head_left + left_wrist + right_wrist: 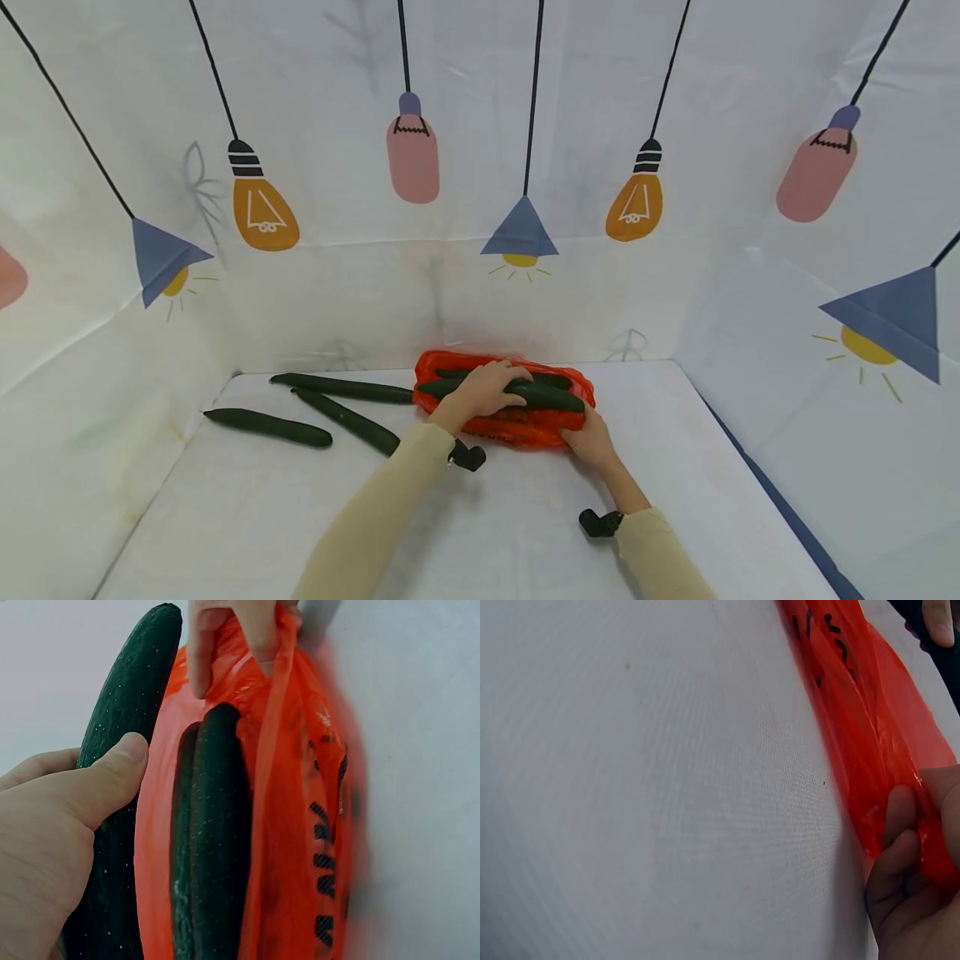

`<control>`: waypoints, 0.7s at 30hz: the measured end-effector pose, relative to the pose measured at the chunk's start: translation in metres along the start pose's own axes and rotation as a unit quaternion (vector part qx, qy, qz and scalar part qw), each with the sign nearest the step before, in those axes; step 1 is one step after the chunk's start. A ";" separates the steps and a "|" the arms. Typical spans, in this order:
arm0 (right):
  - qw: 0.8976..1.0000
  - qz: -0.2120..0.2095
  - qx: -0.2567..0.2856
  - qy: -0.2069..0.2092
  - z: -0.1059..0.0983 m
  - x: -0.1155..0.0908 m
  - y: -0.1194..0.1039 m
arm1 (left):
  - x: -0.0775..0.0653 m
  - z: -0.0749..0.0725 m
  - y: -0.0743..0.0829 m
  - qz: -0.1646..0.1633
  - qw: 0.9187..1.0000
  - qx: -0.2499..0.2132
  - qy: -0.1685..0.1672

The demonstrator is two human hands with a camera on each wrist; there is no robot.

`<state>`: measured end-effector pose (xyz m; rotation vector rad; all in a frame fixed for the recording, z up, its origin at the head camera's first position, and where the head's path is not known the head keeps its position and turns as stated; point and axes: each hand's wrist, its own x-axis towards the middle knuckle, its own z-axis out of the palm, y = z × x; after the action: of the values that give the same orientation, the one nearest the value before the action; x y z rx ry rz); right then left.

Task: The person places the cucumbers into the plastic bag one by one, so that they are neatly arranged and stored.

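My left hand (487, 390) grips a dark green cucumber (124, 697), thumb on one side and fingers on the other. That cucumber is held along the far side of a red plastic bag (510, 432). Inside the bag's opening, two more cucumbers (219, 840) lie side by side in the left wrist view. My right hand (592, 437) is at the bag's right end, its curled fingers (901, 814) pinching the thin red plastic. Black print shows on the bag's near side.
To the left on the white table (247, 517) lie three loose cucumbers: one at the back (345, 388), one slanting (348, 418) partly behind my left sleeve, and one nearer (266, 425). White sheeting with printed lamps (520, 229) stands behind and at both sides.
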<state>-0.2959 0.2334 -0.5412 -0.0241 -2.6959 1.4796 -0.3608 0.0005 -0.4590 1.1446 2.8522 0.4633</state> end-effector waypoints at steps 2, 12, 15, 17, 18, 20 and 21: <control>1.000 -0.004 -0.003 0.005 0.001 -0.001 0.000 | 0.001 0.001 0.002 0.000 1.000 0.000 -0.004; 1.000 -0.023 -0.014 0.012 0.004 -0.001 -0.005 | 0.000 0.015 0.001 -0.023 1.000 -0.011 -0.017; 1.000 0.007 -0.022 0.011 0.003 -0.002 -0.007 | -0.001 0.021 -0.001 -0.025 0.999 -0.021 -0.020; 0.999 0.026 -0.026 0.010 0.002 -0.003 -0.008 | -0.001 0.026 -0.003 -0.027 0.999 -0.024 -0.023; 0.999 0.034 -0.027 0.010 0.002 -0.004 -0.009 | -0.001 0.028 -0.003 -0.028 0.999 -0.023 -0.023; 0.999 0.039 -0.028 0.008 0.001 -0.005 -0.009 | -0.001 0.032 -0.003 -0.031 0.999 -0.023 -0.024; 0.999 0.039 -0.026 0.009 0.001 -0.005 -0.009 | -0.001 0.034 -0.003 -0.032 0.999 -0.023 -0.024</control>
<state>-0.2904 0.2277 -0.5343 -0.1469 -2.7497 1.4210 -0.3576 0.0064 -0.4928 1.0399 2.8120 0.4904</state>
